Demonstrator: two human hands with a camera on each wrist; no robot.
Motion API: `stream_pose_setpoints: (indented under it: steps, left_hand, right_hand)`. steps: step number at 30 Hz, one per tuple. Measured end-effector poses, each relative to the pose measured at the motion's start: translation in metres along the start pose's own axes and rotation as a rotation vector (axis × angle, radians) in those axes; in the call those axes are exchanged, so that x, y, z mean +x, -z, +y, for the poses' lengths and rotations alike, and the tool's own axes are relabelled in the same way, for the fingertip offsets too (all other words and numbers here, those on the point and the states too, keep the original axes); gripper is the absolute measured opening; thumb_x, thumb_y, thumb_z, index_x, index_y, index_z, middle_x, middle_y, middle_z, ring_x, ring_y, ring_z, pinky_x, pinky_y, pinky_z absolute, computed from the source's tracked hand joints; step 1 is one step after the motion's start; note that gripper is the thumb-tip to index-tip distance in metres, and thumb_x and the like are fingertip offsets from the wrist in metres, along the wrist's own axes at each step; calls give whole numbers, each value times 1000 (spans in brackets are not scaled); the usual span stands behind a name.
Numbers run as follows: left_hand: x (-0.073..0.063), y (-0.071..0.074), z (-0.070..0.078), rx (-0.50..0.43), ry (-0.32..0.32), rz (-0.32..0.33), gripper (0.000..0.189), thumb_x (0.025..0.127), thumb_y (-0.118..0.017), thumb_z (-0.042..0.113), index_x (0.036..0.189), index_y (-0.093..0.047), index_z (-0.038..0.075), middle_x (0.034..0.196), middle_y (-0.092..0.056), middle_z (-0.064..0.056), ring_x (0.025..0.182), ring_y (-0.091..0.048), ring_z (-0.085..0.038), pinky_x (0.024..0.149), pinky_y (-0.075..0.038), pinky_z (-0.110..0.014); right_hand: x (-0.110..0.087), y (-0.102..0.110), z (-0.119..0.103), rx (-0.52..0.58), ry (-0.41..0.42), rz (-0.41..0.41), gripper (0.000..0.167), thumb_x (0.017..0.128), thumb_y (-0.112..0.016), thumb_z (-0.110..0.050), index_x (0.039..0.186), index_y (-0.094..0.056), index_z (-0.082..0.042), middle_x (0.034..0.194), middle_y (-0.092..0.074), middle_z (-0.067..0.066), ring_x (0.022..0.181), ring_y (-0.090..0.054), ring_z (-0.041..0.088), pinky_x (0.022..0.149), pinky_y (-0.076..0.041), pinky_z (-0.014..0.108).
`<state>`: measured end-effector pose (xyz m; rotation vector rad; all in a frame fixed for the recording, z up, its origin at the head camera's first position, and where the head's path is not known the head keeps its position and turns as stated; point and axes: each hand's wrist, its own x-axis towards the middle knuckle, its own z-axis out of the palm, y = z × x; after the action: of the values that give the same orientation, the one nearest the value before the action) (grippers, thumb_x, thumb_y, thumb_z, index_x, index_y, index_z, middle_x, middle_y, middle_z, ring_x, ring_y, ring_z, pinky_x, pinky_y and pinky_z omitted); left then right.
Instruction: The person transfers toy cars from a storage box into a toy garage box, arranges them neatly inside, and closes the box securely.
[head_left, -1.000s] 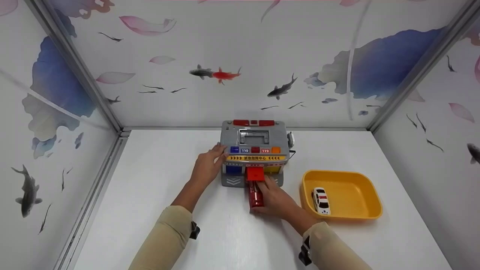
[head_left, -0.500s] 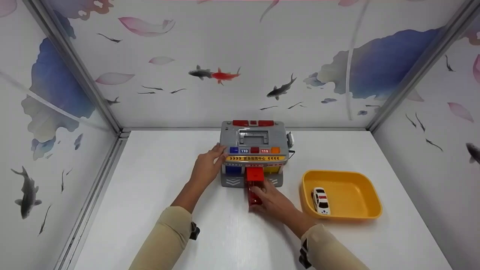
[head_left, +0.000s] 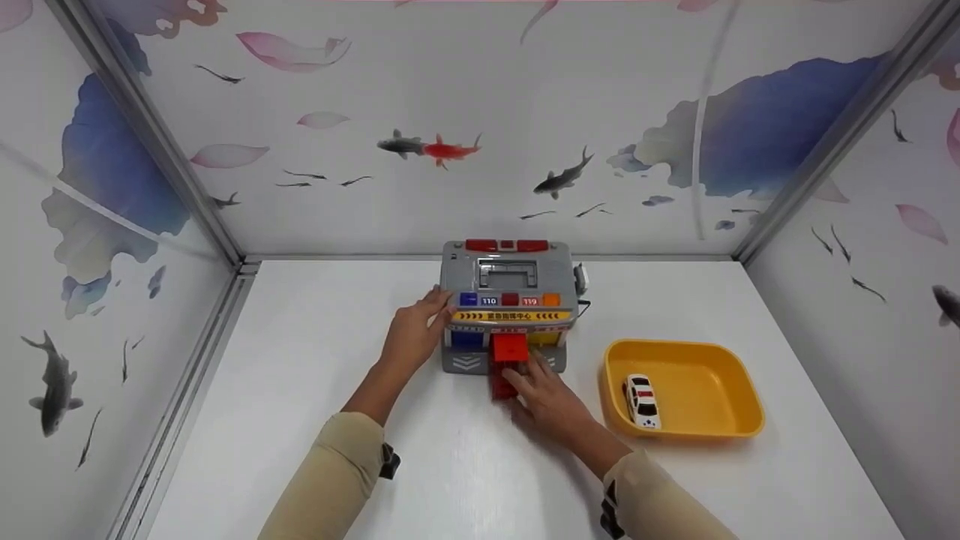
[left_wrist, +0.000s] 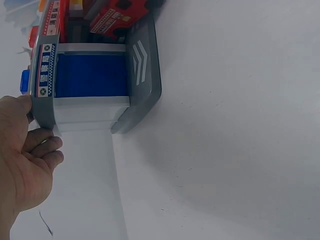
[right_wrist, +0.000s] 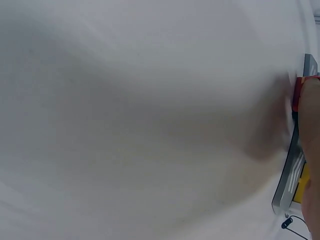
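Red plastic marks the toy vehicle [head_left: 502, 390] at the front of a grey toy station [head_left: 507, 292], below a raised red flap [head_left: 511, 347] in the middle bay. The vehicle's near end juts past the front edge of the station toward the person, while its far end is hidden under the flap, so how deep it sits cannot be told. On either side of it stand a blue bay door [left_wrist: 91, 75] and a yellow bay door [head_left: 544, 340], both of which appear closed.

The right hand [head_left: 553, 401] has its fingers bent over the vehicle and seems to have hold of it; the right wrist view hides that contact. The left hand [head_left: 415, 334] grips the station's front left corner, fingers partly curled around the edge, apparently bracing it.

The step in hand looks like feeding the vehicle into the middle bay. The next move probably calls for a straight, gentle push from the rear, with the fingers kept clear of the flap and the left hand holding the station steady against the pressure.

To the right on the white table [head_left: 315, 330], a yellow tray [head_left: 705, 433] holds a white toy car [head_left: 642, 403] near its left wall, untouched by either hand.
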<state>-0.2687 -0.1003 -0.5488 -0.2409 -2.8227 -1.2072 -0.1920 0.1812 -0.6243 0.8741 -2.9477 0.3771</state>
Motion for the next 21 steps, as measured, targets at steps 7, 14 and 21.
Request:
stream_pose_setpoints:
  steps: [7, 14, 21]
  left_hand:
    - [1, 0, 1, 13, 8, 3, 53, 115, -58, 47, 158, -61, 17, 168, -52, -9, 156, -54, -34, 132, -42, -51]
    - [0, 0, 3, 29, 26, -1, 51, 115, -58, 47, 158, -61, 20, 169, -51, -8, 156, -54, -35, 131, -43, -52]
    - [0, -1, 1, 17, 30, -6, 53, 115, -57, 48, 159, -60, 19, 170, -50, -7, 158, -52, -34, 133, -41, -52]
  right_hand:
    - [-3, 0, 0, -71, -9, 25, 50, 112, -69, -30, 159, -54, -26, 175, -44, 17, 165, -37, 46, 127, -48, 61]
    - [-4, -3, 0, -88, -27, 25, 56, 112, -68, -36, 164, -50, -26, 175, -45, 13, 166, -36, 45, 130, -43, 63]
    - [-6, 1, 0, -91, -22, -63, 69, 109, -63, -58, 171, -40, -39, 177, -39, 13, 166, -28, 50, 133, -34, 69]
